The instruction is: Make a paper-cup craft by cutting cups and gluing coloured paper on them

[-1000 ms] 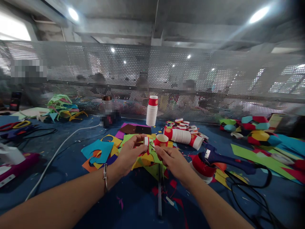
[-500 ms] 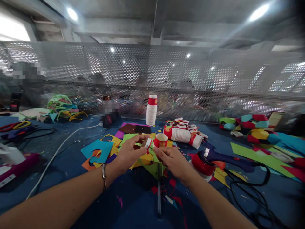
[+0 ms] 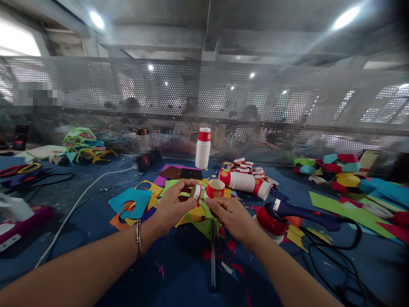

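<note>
short red-and-white paper cup section (image 3: 197, 192) is pinched in our left hand (image 3: 172, 207), above green and yellow paper scraps (image 3: 203, 226); we cannot tell what our right hand (image 3: 231, 215) grips. squeezing too hard could crumple it.

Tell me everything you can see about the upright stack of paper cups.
The stack of paper cups stands toward the far side of the blue tabletop, before the perforated metal screen. The cups look upside down: the top cup shows a red band with a gold emblem, and closely nested white rims run below it. Only the tabletop appears to touch it.
</note>
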`<control>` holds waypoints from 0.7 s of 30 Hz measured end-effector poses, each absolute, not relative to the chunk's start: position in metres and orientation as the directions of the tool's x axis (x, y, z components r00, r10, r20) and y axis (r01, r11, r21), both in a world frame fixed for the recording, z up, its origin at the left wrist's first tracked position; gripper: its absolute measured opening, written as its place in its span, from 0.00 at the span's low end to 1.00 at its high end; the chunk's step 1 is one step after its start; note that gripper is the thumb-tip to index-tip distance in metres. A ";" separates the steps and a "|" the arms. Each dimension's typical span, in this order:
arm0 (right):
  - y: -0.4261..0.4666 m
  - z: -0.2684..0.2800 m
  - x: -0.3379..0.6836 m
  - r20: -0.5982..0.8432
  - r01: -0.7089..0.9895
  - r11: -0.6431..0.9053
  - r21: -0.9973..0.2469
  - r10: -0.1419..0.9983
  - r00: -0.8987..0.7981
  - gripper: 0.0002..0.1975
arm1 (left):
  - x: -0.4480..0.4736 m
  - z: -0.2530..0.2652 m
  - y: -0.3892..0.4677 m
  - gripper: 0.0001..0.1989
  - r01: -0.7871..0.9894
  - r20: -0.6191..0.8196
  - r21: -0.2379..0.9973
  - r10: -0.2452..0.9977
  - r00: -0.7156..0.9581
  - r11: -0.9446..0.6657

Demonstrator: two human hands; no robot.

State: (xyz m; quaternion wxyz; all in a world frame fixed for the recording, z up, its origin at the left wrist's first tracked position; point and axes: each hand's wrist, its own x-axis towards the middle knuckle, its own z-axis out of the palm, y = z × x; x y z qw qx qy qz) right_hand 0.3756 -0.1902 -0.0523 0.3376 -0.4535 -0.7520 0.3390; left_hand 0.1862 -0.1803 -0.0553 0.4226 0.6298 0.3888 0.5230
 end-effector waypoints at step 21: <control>-0.191 -0.052 0.380 0.139 0.385 0.258 -0.886 0.941 -0.310 0.26 | 0.181 -0.063 -0.173 0.22 0.041 0.351 0.929 0.909 0.225 -0.369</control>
